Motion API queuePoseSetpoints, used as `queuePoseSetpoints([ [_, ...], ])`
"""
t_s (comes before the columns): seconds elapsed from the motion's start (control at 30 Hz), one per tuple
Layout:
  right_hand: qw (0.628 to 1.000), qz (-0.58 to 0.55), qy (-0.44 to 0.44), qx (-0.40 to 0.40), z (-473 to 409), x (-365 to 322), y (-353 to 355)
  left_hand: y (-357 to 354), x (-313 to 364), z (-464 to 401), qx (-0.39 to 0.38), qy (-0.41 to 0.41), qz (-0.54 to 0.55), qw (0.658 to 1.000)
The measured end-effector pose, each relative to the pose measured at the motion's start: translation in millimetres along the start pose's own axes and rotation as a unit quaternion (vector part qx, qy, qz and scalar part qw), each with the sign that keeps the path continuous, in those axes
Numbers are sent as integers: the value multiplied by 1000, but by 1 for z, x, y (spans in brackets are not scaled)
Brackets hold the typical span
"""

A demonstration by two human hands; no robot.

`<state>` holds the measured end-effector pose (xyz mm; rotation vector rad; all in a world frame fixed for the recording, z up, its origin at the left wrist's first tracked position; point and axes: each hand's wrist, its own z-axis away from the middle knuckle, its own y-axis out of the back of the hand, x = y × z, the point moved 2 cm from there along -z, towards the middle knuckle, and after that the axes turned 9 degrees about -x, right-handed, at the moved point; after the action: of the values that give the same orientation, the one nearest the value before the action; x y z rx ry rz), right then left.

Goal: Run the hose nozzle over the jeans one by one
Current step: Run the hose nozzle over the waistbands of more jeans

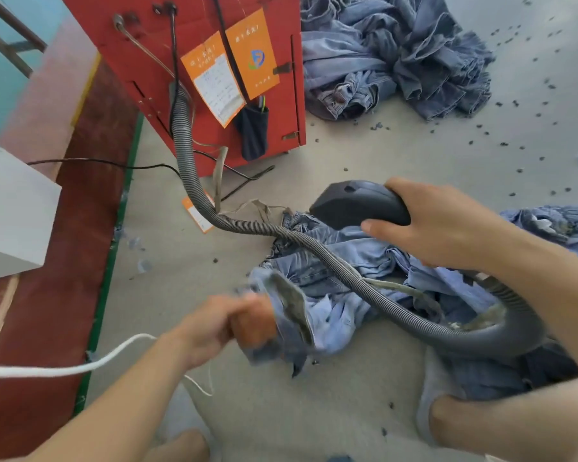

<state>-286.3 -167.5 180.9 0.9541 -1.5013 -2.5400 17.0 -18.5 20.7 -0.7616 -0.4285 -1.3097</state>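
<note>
The hose nozzle [357, 203], a dark plastic head, hung just above the far edge of a crumpled pair of jeans [364, 261] lying on the floor [314, 411], its mouth tipped down toward the denim, seemingly to draw lint off the cloth. The right hand [447, 225] had its grip curled round the rear of the nozzle, thumb along the near side, which let the wrist steer the head across the fabric. From there the ribbed grey hose [314, 248] looped back under the right forearm, crossed over the jeans and climbed to the red machine [194, 78] standing behind, so the slack lay on the very garment being worked. The left hand [234, 321] was blurred, but its grip appeared closed on a bunched edge of the jeans at the near left, probably to pull the cloth taut or lift it for the nozzle. A white cord [64, 368] ran beside the left forearm; I could not tell what it belonged to. Further out, a large heap of jeans [397, 51] lay beside the machine and another pair [554, 225] sat beyond the right wrist, likely separating done from waiting, though which was which was unclear. Dark lint specks [514, 105] were scattered over the floor.
</note>
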Motion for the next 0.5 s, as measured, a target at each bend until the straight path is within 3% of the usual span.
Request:
queuePoseSetpoints([
  [0.07,1000,24,6,-15,2,5,0,21,25,1,-43,-98,180,978],
  [0.1,999,29,5,-17,4,8,0,24,24,3,-51,-73,177,980],
  [0.17,999,28,4,-17,5,10,-2,11,9,5,-52,33,-27,998],
  [0.23,1000,23,3,-15,5,11,-3,-5,0,1,-34,50,-185,981],
  [0.27,1000,19,2,-14,4,11,-2,-7,2,-3,-10,20,-171,985],
  [0.3,1000,15,3,-13,3,12,-2,-6,10,-5,16,-15,-82,996],
  [0.4,1000,10,5,-10,2,16,1,5,31,-3,-23,-100,199,975],
  [0.5,999,25,-1,-22,3,18,-3,-13,13,-1,-43,-18,113,992],
])
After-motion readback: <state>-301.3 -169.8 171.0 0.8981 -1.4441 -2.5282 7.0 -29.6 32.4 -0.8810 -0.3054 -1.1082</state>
